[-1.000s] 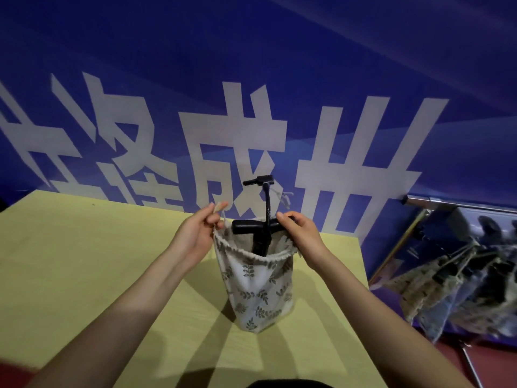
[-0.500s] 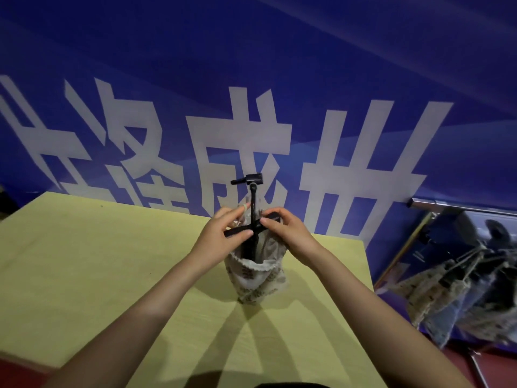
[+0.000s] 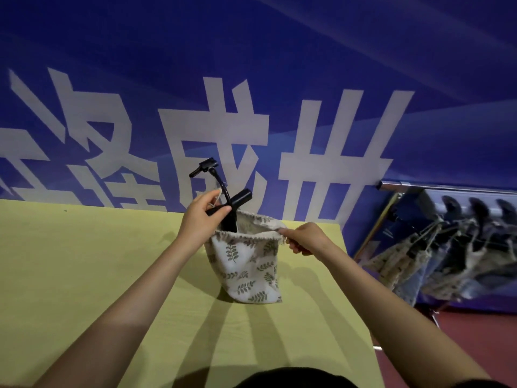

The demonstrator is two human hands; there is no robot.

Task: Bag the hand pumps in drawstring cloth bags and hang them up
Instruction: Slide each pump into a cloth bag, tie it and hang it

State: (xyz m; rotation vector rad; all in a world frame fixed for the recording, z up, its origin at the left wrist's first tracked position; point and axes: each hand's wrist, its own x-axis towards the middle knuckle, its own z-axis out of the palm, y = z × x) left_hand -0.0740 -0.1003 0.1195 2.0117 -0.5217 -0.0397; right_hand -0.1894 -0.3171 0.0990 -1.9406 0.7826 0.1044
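A white drawstring cloth bag (image 3: pixel 247 267) with a grey leaf print stands on the yellow table (image 3: pixel 84 261), its mouth open. A black hand pump (image 3: pixel 233 208) sticks up out of it, its T-handle and curved hose with nozzle above the rim; the pump's body is hidden inside. My left hand (image 3: pixel 200 221) grips the left end of the T-handle. My right hand (image 3: pixel 306 238) pinches the right side of the bag's rim and pulls it outward.
A blue banner with large white characters (image 3: pixel 321 152) backs the table. At the right, a metal rack (image 3: pixel 419 189) holds several bagged pumps (image 3: pixel 436 261) hanging from clips. The table's right edge drops to a red floor (image 3: pixel 461 345).
My hands were together at the pump's handle; now the right hand has moved right and drawn the bag's mouth wide. The pump handle has tilted, and the left hand keeps hold of it.
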